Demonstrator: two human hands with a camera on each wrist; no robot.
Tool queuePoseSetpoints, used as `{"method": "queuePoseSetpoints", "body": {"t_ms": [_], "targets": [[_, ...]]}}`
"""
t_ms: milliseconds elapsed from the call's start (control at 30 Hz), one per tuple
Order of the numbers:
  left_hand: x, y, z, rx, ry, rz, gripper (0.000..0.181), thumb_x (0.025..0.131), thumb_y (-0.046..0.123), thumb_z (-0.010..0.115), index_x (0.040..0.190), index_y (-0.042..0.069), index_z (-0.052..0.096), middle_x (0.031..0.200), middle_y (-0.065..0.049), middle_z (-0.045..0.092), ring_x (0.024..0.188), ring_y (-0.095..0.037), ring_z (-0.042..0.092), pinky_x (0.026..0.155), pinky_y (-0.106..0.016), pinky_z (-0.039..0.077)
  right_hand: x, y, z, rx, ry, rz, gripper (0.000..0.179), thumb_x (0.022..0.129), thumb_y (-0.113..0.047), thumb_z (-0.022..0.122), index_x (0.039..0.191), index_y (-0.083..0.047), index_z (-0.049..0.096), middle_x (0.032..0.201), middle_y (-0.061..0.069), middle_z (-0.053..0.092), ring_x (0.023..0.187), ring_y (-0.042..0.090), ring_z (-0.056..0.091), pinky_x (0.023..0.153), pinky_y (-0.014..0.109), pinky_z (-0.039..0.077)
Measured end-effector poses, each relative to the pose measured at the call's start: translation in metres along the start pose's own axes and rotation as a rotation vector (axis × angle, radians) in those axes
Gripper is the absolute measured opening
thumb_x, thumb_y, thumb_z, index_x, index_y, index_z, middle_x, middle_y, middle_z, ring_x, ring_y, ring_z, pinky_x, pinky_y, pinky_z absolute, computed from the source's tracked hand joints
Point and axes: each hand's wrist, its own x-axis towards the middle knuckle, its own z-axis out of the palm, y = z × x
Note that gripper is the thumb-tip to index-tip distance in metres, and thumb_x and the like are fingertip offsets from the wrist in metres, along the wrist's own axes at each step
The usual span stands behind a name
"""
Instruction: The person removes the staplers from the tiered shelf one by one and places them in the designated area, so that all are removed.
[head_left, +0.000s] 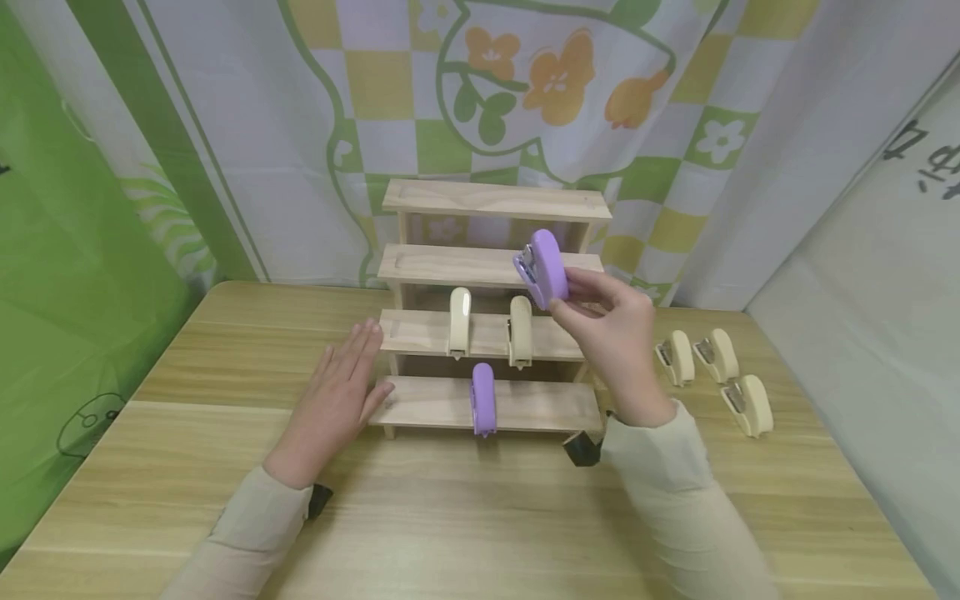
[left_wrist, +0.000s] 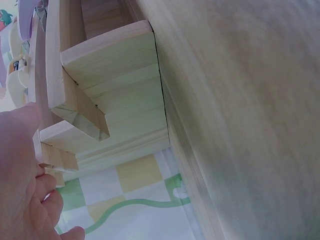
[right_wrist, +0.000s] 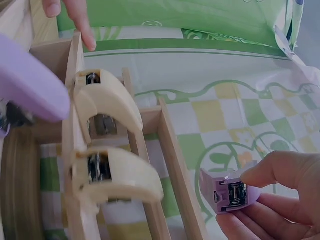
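Note:
Between thumb and fingers my right hand [head_left: 618,333] pinches a purple stapler [head_left: 546,268], held up in front of the second shelf from the top. The right wrist view shows this purple stapler [right_wrist: 230,192] end-on. My left hand [head_left: 337,396] lies with straight fingers at the left end of the wooden tiered rack [head_left: 427,404], its fingertips by the third tier. Two cream staplers, one left [head_left: 460,323] and one right [head_left: 520,332], stand on that third tier. A second purple stapler [head_left: 483,400] sits on the lowest tier.
Several cream staplers, among them the nearest one [head_left: 748,406], lie on the wooden table [head_left: 480,517] right of the rack. A patterned curtain [head_left: 382,83] hangs close behind the rack. Green cloth [head_left: 67,250] is at the left, a white wall [head_left: 885,333] at the right.

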Motion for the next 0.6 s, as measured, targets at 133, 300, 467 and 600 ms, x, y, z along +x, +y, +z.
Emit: {"method": "queuePoseSetpoints", "body": {"t_ms": [133, 300, 467, 600], "targets": [[0.000, 0.000, 0.000, 0.000, -0.006, -0.003, 0.078, 0.106, 0.038, 0.051, 0.162, 0.004, 0.011, 0.169, -0.016, 0.011, 0.154, -0.035, 0.014, 0.121, -0.064, 0.018, -0.009, 0.003, -0.016, -0.015, 0.019, 0.006, 0.032, 0.080, 0.011, 0.077, 0.112, 0.009, 0.072, 0.111, 0.022, 0.072, 0.090, 0.006, 0.070, 0.080, 0.023, 0.060], [0.000, 0.000, 0.000, -0.004, -0.012, -0.006, 0.077, 0.106, 0.037, 0.051, 0.162, 0.003, 0.011, 0.169, -0.015, 0.010, 0.154, -0.035, 0.014, 0.121, -0.063, 0.017, -0.021, 0.010, -0.034, -0.053, 0.034, -0.006, 0.033, 0.080, 0.011, 0.078, 0.113, 0.009, 0.072, 0.111, 0.023, 0.072, 0.089, 0.001, 0.070, 0.079, 0.021, 0.060], [0.000, 0.001, -0.001, 0.001, -0.008, -0.007, 0.077, 0.106, 0.037, 0.052, 0.162, 0.003, 0.012, 0.169, -0.015, 0.010, 0.154, -0.035, 0.014, 0.121, -0.063, 0.017, -0.031, 0.020, -0.048, -0.087, 0.029, -0.002, 0.033, 0.081, 0.011, 0.077, 0.114, 0.009, 0.071, 0.112, 0.025, 0.071, 0.091, -0.001, 0.069, 0.081, 0.021, 0.059], [0.000, 0.001, -0.001, 0.003, -0.005, -0.003, 0.077, 0.106, 0.037, 0.052, 0.162, 0.002, 0.012, 0.169, -0.016, 0.011, 0.154, -0.035, 0.014, 0.121, -0.063, 0.018, -0.038, 0.028, -0.059, -0.115, 0.018, 0.037, 0.035, 0.082, 0.009, 0.077, 0.117, 0.007, 0.071, 0.116, 0.022, 0.070, 0.093, -0.001, 0.069, 0.081, 0.021, 0.058]]}}
